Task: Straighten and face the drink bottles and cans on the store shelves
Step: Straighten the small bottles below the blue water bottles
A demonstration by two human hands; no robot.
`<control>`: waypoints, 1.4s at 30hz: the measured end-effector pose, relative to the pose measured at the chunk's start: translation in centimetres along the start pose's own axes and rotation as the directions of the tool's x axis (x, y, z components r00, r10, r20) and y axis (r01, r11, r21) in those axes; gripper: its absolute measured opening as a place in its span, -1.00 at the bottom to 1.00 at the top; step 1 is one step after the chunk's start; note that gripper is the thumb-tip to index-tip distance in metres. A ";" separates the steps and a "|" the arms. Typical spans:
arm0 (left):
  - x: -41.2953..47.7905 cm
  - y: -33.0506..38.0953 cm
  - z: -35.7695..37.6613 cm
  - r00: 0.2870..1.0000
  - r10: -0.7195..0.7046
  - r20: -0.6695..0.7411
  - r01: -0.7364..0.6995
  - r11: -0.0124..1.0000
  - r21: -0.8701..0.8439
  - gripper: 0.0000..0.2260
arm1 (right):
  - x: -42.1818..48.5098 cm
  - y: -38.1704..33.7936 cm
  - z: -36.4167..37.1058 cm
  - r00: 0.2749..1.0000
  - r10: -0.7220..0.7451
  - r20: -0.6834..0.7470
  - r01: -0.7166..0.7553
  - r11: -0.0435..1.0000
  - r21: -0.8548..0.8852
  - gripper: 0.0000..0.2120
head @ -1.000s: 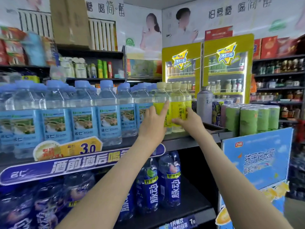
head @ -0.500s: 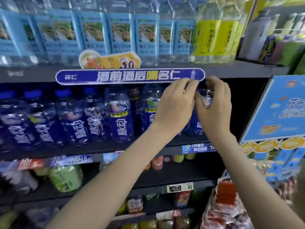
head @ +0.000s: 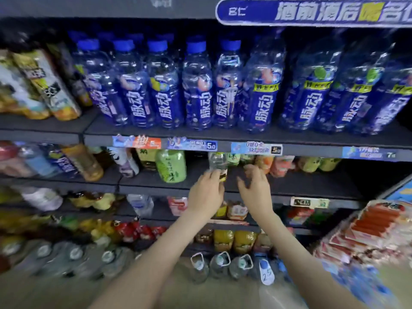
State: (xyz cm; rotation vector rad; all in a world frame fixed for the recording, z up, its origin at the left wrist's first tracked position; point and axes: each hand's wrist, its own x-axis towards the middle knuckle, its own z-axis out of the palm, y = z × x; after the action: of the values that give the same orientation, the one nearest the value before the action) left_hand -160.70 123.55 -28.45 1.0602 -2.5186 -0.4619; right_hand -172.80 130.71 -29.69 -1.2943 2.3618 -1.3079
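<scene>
Head view, store shelving, much of it smeared by motion blur.

Hidden or unclear:
- Clear bottle (head: 216, 162): upright at the front of the middle shelf (head: 312, 186). Its cap is hidden behind the shelf edge above and its dark lower label is partly covered by fingers.
- Drinks behind it and on the lower shelves: only colour blobs, with no labels readable and no count possible.
- Banner (head: 312, 12): blue, cut off by the top and right edges.
- Red packs (head: 367, 224): at lower right, blurred, number uncertain.

Counted:
- Blue-labelled bottles (head: 165, 101), upper shelf, front row: nine. Five are smaller with blue caps showing. Four are larger, with their tops lost in shadow under the banner, and the rightmost is cut by the frame. More rows stand behind them, uncounted.
- Price tags (head: 256, 148) on that shelf's edge: four.
- Green bottle (head: 170, 166): one, on the middle shelf to the left of the clear bottle.
- Handled jugs (head: 219, 262) at floor level: three.

Hands:
- Left hand (head: 206, 192): fingers wrapped round the lower part of the clear bottle.
- Right hand (head: 254, 188): just beside the bottle on its right, fingers loosely spread, holding nothing.
</scene>
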 end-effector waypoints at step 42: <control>-9.3 -18.8 -10.9 0.973 -0.224 -0.055 0.170 0.857 -0.487 -0.42 | -6.0 -16.1 14.8 0.961 -0.179 0.210 0.083 0.914 0.397 -0.46</control>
State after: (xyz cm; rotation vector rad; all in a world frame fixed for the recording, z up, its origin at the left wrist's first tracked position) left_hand -138.27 116.22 -28.89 1.1045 -2.0420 -0.9990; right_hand -151.94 121.95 -28.23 -1.4094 1.7673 -1.4626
